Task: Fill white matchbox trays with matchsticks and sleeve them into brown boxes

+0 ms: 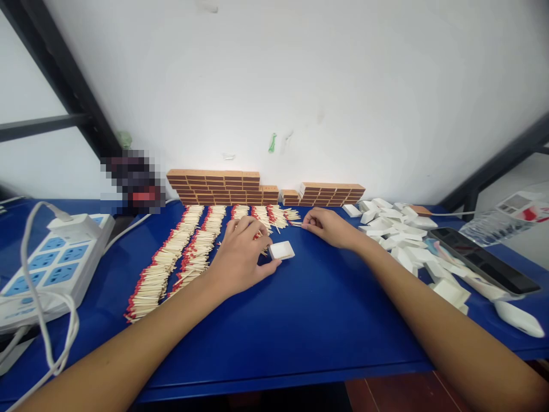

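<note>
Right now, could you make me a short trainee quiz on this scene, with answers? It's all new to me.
1. Which hand is at the small white tray: A) left, B) right?
2. True or false: the stacked brown boxes stand nearer the person than the matches.
3. Fill in: the match heads are ____ in colour.

Key:
1. A, the left hand.
2. False; they stand beyond the matches.
3. Red.
</note>
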A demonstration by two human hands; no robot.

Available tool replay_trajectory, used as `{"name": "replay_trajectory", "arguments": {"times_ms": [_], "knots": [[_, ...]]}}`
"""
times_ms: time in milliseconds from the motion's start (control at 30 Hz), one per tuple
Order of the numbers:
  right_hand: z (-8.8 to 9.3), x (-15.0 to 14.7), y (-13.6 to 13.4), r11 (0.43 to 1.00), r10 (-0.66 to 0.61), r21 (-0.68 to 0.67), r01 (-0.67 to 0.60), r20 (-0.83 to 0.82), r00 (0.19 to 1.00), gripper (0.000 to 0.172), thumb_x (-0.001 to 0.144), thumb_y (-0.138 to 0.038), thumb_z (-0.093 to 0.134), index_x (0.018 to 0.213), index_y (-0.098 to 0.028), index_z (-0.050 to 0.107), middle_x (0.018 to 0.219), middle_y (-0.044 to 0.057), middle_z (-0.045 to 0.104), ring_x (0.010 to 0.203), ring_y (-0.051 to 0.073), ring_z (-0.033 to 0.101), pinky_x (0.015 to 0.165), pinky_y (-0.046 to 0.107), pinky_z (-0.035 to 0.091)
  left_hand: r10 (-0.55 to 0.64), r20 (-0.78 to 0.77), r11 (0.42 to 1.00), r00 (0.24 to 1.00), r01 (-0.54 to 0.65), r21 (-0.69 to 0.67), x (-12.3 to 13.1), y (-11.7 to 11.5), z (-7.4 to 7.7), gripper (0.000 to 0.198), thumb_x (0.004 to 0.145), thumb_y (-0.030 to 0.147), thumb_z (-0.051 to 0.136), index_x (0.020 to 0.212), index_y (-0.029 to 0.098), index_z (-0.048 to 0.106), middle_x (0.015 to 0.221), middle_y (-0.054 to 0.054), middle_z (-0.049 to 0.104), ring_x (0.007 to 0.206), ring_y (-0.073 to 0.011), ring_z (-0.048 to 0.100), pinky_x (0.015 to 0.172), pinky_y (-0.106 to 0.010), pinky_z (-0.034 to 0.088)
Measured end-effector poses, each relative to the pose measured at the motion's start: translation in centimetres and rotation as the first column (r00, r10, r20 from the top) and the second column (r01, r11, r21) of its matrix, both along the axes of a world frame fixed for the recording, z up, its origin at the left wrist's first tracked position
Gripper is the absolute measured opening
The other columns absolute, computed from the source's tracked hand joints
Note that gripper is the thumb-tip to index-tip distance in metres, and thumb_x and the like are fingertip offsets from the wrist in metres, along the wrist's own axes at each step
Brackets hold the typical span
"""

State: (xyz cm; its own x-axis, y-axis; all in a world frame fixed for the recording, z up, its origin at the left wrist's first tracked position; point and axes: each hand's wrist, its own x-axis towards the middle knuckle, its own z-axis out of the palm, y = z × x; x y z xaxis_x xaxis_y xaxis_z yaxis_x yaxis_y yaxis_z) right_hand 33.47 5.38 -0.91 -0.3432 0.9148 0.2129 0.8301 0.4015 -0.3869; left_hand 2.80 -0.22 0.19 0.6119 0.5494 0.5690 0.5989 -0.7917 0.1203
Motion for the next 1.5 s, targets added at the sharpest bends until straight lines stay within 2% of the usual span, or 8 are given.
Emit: {"name": "replay_trajectory", "arguments": {"times_ms": [500, 700, 933, 1100, 1167, 1267, 1367, 1500], "knots": [[-0.2, -0.2, 0.1, 0.998, 0.023, 0.053, -0.022, -0.022, 0.999, 0.016, 0.096, -0.033, 0.06, 0.098, -0.019, 0.067, 0.082, 0.003, 0.059, 0.076, 0.02, 0.055, 0.071, 0.031, 0.041, 0.007, -0.019, 1.0, 1.0, -0.007, 0.0, -0.1, 0.0, 0.1, 0.022, 0.09, 0.041, 0.077, 0.1, 0.021, 0.074, 0.112, -0.009, 0.07, 0.115, -0.0302, 0.058, 0.099, -0.05, 0.042], [0.2, -0.4, -0.1, 1.0, 0.011, 0.018, -0.011, 0.006, 1.0, 0.015, 0.097, -0.029, 0.057, 0.091, -0.019, 0.066, 0.084, 0.005, 0.061, 0.078, 0.02, 0.056, 0.072, 0.032, 0.042, 0.009, -0.014, 1.0, 1.0, -0.009, -0.018, -0.1, 0.1, 0.1, 0.02, 0.09, 0.04, 0.078, 0.097, 0.021, 0.075, 0.112, -0.009, 0.071, 0.114, -0.0301, 0.058, 0.099, -0.05, 0.042], [3.1, -4.2, -4.0, 0.987, 0.161, -0.005, -0.162, -0.069, 0.985, 0.017, 0.103, -0.033, 0.056, 0.094, -0.021, 0.065, 0.09, 0.004, 0.061, 0.077, 0.018, 0.055, 0.071, 0.03, 0.042, 0.05, -0.011, 0.999, 0.999, -0.05, 0.014, -0.2, 0.3, 0.1, 0.022, 0.09, 0.04, 0.078, 0.101, 0.022, 0.075, 0.111, -0.009, 0.071, 0.115, -0.0315, 0.057, 0.098, -0.05, 0.042], [3.5, -6.7, -6.2, 0.959, 0.279, -0.05, -0.28, -0.034, 0.96, 0.013, 0.103, -0.025, 0.057, 0.093, -0.021, 0.064, 0.093, 0.005, 0.064, 0.082, 0.019, 0.057, 0.073, 0.031, 0.042, 0.049, -0.028, 0.999, 0.998, -0.049, 0.011, -0.1, 0.3, 0.0, 0.024, 0.091, 0.042, 0.076, 0.101, 0.021, 0.075, 0.11, -0.009, 0.071, 0.114, -0.0307, 0.057, 0.098, -0.05, 0.042], [3.5, -6.5, -6.0, 0.959, 0.275, -0.053, -0.277, -0.042, 0.96, 0.012, 0.102, -0.026, 0.059, 0.093, -0.022, 0.066, 0.091, 0.004, 0.064, 0.08, 0.018, 0.057, 0.072, 0.03, 0.043, 0.051, -0.032, 0.999, 0.998, -0.051, 0.008, -0.1, 0.3, -0.1, 0.024, 0.092, 0.043, 0.075, 0.101, 0.021, 0.075, 0.11, -0.009, 0.071, 0.114, -0.0307, 0.056, 0.098, -0.051, 0.042], [3.0, -4.8, -4.4, 0.985, 0.175, 0.014, -0.174, -0.06, 0.983, 0.014, 0.101, -0.029, 0.06, 0.093, -0.022, 0.068, 0.086, 0.003, 0.062, 0.075, 0.018, 0.055, 0.07, 0.03, 0.042, 0.04, -0.03, 0.999, 0.999, -0.04, -0.005, -0.1, 0.2, -0.1, 0.022, 0.092, 0.042, 0.075, 0.1, 0.022, 0.076, 0.111, -0.009, 0.071, 0.114, -0.0303, 0.057, 0.099, -0.051, 0.042], [1.6, -2.6, -2.1, 0.992, 0.04, 0.124, -0.036, -0.03, 0.999, 0.012, 0.098, -0.028, 0.061, 0.099, -0.02, 0.07, 0.088, 0.005, 0.062, 0.076, 0.019, 0.056, 0.073, 0.033, 0.043, 0.017, -0.022, 1.0, 1.0, -0.017, -0.025, 0.0, 0.0, -0.1, 0.021, 0.092, 0.041, 0.074, 0.1, 0.022, 0.076, 0.111, -0.009, 0.071, 0.114, -0.0297, 0.057, 0.099, -0.05, 0.042], [-0.4, -1.0, 0.5, 0.991, 0.018, 0.134, -0.015, -0.021, 1.0, 0.015, 0.096, -0.029, 0.064, 0.104, -0.019, 0.072, 0.093, 0.007, 0.062, 0.079, 0.02, 0.058, 0.077, 0.034, 0.046, 0.001, -0.034, 0.999, 0.999, -0.002, -0.034, 0.1, -0.2, 0.0, 0.022, 0.093, 0.042, 0.074, 0.104, 0.022, 0.075, 0.111, -0.009, 0.07, 0.115, -0.0305, 0.057, 0.099, -0.051, 0.041]]}}
